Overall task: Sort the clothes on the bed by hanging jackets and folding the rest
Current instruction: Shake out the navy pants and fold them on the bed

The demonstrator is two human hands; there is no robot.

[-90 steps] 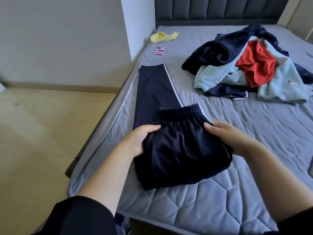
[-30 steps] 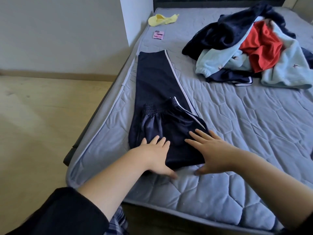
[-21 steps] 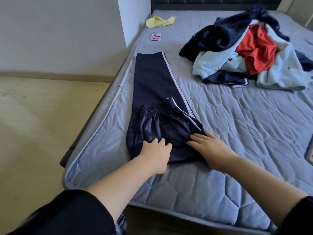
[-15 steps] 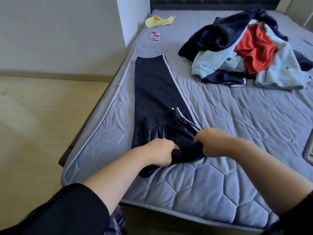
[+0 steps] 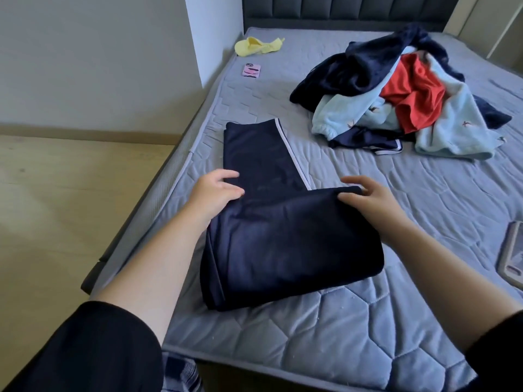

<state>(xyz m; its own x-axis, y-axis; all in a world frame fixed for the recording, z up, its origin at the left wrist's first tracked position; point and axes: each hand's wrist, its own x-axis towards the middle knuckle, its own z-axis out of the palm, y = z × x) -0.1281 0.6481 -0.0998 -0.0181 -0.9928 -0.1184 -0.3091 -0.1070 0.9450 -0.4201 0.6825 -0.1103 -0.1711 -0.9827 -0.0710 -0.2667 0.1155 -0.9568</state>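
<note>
Navy track pants (image 5: 283, 244) with a white side stripe lie on the grey quilted mattress (image 5: 368, 321), folded over on themselves near the front edge, with the leg end stretching away. My left hand (image 5: 215, 193) grips the folded part's far left corner. My right hand (image 5: 370, 199) pinches its far right corner between thumb and fingers. A heap of clothes (image 5: 396, 91) sits at the back right: dark navy pieces, a light blue fleece and a red garment.
A yellow garment (image 5: 257, 46) and a pink phone (image 5: 251, 71) lie at the bed's far left by the wall corner. Another phone (image 5: 512, 256) lies at the right edge. Wooden floor (image 5: 70, 207) runs along the left. A dark headboard (image 5: 339, 9) stands behind.
My hands pressed the folded waistband flat, gripped the near edge, then carried it away from me. The pants now have a further, thicker fold and the waistband is hidden.
</note>
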